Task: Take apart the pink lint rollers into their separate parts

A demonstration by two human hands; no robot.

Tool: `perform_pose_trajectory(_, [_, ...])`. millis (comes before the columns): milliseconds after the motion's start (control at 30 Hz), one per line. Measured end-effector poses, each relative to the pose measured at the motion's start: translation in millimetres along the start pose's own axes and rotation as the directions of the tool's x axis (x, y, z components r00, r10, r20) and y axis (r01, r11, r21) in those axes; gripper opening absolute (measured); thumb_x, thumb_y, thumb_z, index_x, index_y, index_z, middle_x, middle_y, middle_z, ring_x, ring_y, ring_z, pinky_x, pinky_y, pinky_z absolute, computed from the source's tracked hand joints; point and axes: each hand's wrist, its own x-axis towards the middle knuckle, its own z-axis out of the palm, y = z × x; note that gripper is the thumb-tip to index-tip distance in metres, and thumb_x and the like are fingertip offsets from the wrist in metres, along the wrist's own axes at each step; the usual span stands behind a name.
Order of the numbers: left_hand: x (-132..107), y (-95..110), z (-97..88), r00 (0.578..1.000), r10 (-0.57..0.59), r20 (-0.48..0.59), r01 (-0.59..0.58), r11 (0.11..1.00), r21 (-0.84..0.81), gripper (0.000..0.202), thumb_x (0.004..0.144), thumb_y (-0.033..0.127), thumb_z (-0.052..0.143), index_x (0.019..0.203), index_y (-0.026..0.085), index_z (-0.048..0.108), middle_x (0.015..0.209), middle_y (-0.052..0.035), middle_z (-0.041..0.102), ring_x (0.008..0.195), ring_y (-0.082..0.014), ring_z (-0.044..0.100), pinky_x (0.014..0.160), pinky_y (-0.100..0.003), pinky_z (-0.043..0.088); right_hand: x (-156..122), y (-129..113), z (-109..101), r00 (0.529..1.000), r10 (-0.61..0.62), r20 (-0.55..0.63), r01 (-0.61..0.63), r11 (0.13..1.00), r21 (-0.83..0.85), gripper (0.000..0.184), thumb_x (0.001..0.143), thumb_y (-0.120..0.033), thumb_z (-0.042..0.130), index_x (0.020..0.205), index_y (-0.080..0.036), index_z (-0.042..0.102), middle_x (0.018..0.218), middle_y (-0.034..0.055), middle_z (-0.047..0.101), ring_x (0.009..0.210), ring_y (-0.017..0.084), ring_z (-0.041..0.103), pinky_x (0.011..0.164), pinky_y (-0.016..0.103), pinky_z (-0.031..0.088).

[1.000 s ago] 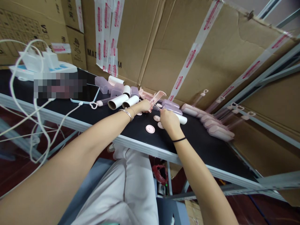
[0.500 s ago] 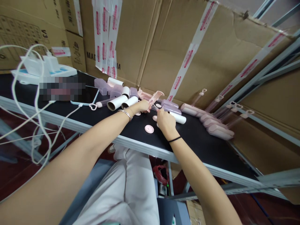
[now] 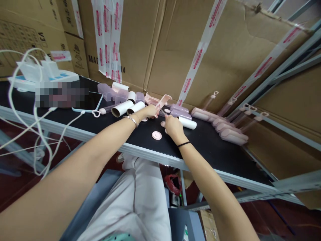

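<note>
My left hand (image 3: 149, 111) is closed round a pink plastic roller frame (image 3: 162, 101) that tilts up over the black table (image 3: 205, 147). My right hand (image 3: 172, 126) is closed just to its right, pinching something small at the frame's lower end; I cannot make out what. A round pink cap (image 3: 156, 135) lies on the table just left of my right wrist. A white roll (image 3: 187, 123) lies right behind my right hand. Two more white rolls (image 3: 122, 108) lie behind my left wrist.
Finished pink rollers (image 3: 230, 133) are lined up at the right along the cardboard wall (image 3: 225, 60). Purple covers (image 3: 106, 91) sit at the back left. A phone (image 3: 86, 100), a power strip (image 3: 42, 75) and white cables (image 3: 37, 117) occupy the left end.
Both hands have stayed together at the pink frame; my right hand has crept slightly left toward it. The view has drifted a little.
</note>
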Motion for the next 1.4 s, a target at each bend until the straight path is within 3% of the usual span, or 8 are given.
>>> perform_pose_trajectory(233, [-1,-2,-2.0,0.998,0.057,0.02,-0.057,0.998,0.006,0.045,0.089,0.048,0.032,0.062,0.015,0.048,0.05,-0.0014,0.047,0.035,-0.0064,0.035,0.035,-0.019,0.021,2,10,-7,0.991,0.006,-0.131,-0.019,0.995,-0.095,0.031,0.093,-0.037,0.032,0.099,-0.018,0.055,0.086,0.0104,0.067,0.081,0.023,0.065,0.067,0.03,0.046])
perform_pose_trajectory(433, [-9,2,-2.5,0.998,0.059,0.033,-0.058,0.997,-0.045,0.035,0.087,0.039,0.042,0.062,0.015,0.048,0.05,-0.0003,0.046,0.037,-0.0054,0.033,0.038,-0.019,0.023,1,11,-8,0.993,0.018,-0.116,-0.027,0.997,-0.069,0.031,0.092,-0.037,0.034,0.105,-0.018,0.054,0.089,0.0108,0.067,0.082,0.024,0.064,0.067,0.031,0.044])
perform_pose_trajectory(667, [-9,1,-3.5,0.996,0.071,0.054,-0.065,0.993,-0.094,0.036,0.088,0.037,0.04,0.062,0.015,0.048,0.051,-0.0013,0.048,0.038,-0.0057,0.034,0.039,-0.019,0.025,0,12,-12,0.995,0.024,-0.1,-0.03,0.998,-0.06,0.03,0.091,-0.036,0.036,0.105,-0.017,0.055,0.088,0.0108,0.066,0.081,0.024,0.063,0.065,0.03,0.042])
perform_pose_trajectory(867, [-13,4,-9.4,0.971,0.106,0.215,-0.067,0.981,-0.182,0.022,0.081,0.035,0.052,0.072,0.016,0.046,0.057,0.0005,0.051,0.041,-0.0051,0.038,0.039,-0.017,0.024,1,18,-12,0.993,0.025,-0.113,-0.028,0.999,-0.028,0.03,0.091,-0.038,0.037,0.102,-0.017,0.056,0.087,0.0103,0.066,0.082,0.024,0.062,0.065,0.029,0.04])
perform_pose_trajectory(967, [-19,12,-9.7,0.972,0.167,0.166,-0.135,0.973,-0.188,0.025,0.079,0.037,0.055,0.071,0.018,0.043,0.052,0.0028,0.046,0.038,-0.0047,0.036,0.038,-0.018,0.024,2,20,-14,0.992,0.06,-0.11,-0.059,0.998,0.012,0.032,0.091,-0.039,0.036,0.101,-0.017,0.056,0.086,0.011,0.065,0.081,0.023,0.061,0.065,0.028,0.039])
perform_pose_trajectory(1167, [-18,23,-10.1,0.964,0.234,-0.127,-0.246,0.966,-0.082,0.021,0.07,0.02,0.063,0.078,0.017,0.044,0.054,0.0028,0.049,0.041,-0.0064,0.042,0.039,-0.018,0.03,3,25,-16,0.983,0.069,-0.173,-0.048,0.991,0.122,0.029,0.091,-0.039,0.038,0.095,-0.017,0.057,0.08,0.0093,0.064,0.076,0.022,0.06,0.063,0.027,0.036])
perform_pose_trajectory(1267, [-17,27,-12.0,0.948,0.304,-0.093,-0.315,0.939,-0.137,0.018,0.071,0.023,0.063,0.077,0.015,0.048,0.058,0.0006,0.052,0.044,-0.0067,0.046,0.04,-0.018,0.033,4,30,-15,0.96,0.079,-0.267,-0.026,0.98,0.196,0.029,0.091,-0.039,0.036,0.093,-0.017,0.055,0.08,0.0091,0.064,0.073,0.021,0.059,0.063,0.026,0.034])
perform_pose_trajectory(1400, [-24,37,-15.2,0.936,0.348,-0.061,-0.35,0.888,-0.299,0.025,0.08,0.039,0.053,0.079,0.014,0.05,0.064,-0.0027,0.056,0.045,-0.0065,0.047,0.04,-0.018,0.031,6,35,-14,0.911,0.099,-0.401,0.041,0.944,0.328,0.029,0.09,-0.041,0.035,0.091,-0.017,0.052,0.079,0.0081,0.063,0.071,0.02,0.057,0.063,0.027,0.034])
